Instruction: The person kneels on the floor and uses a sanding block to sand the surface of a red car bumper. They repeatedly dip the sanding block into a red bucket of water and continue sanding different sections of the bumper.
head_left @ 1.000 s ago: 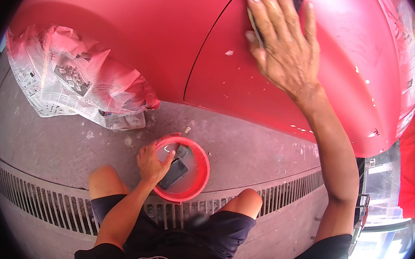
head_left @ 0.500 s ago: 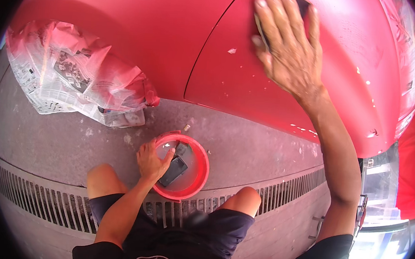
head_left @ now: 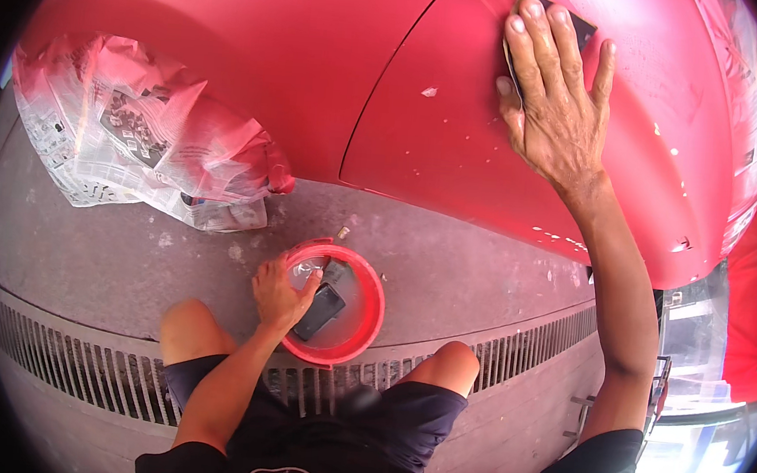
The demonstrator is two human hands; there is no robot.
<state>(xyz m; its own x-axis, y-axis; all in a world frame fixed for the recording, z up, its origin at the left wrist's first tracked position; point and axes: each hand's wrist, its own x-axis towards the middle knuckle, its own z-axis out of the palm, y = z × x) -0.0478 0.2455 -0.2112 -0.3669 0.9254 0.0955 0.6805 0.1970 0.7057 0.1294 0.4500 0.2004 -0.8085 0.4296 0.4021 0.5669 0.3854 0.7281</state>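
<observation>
My right hand (head_left: 561, 104) lies with fingers stretched over a dark sheet of sandpaper (head_left: 580, 27), pressing it flat on the matte red car panel (head_left: 435, 139). The sheet's edge shows beside the thumb and past the fingertips; the rest is under the palm. Low between my knees, my left hand (head_left: 278, 298) is closed over the left rim of a red bucket (head_left: 374, 312), its thumb inside. In the bucket's cloudy water sit a dark rectangular block (head_left: 319, 312) and a greyish piece partly behind it. Small pale chips mark the panel.
Paint-dusted newspaper (head_left: 149, 152) covers the wheel area at the left, and more wrapping (head_left: 753, 106) hangs at the far right. A slotted drain grate (head_left: 83, 373) crosses the concrete floor under me. A small pale object (head_left: 342, 232) lies beyond the bucket.
My right hand has slid right and slightly down over the red panel with the sandpaper, showing more of its dark edge. My left hand stays on the bucket.
</observation>
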